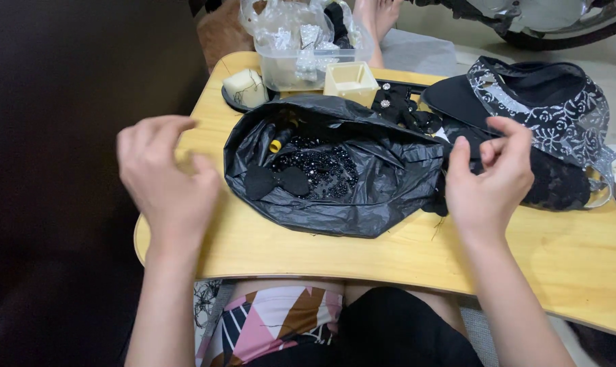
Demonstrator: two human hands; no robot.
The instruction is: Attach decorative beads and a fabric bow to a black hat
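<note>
A black plastic bag (335, 170) lay spread open in the middle of the wooden lap tray (566, 251), apparently so the black beads (318, 168) and a small yellow spool (275, 145) heaped on it could not roll away. Its film was glossy and crumpled. The right hand (488, 178) hovered at its right edge, fingers loosely curled, holding nothing visible. The left hand (164, 178), blurred, hung open and empty by its left edge.

Both forearms reach forward, backs of hands up. The left hand (164, 178) hovers with fingers loosely curled. The right hand (488, 178) pinches its fingertips together.
</note>
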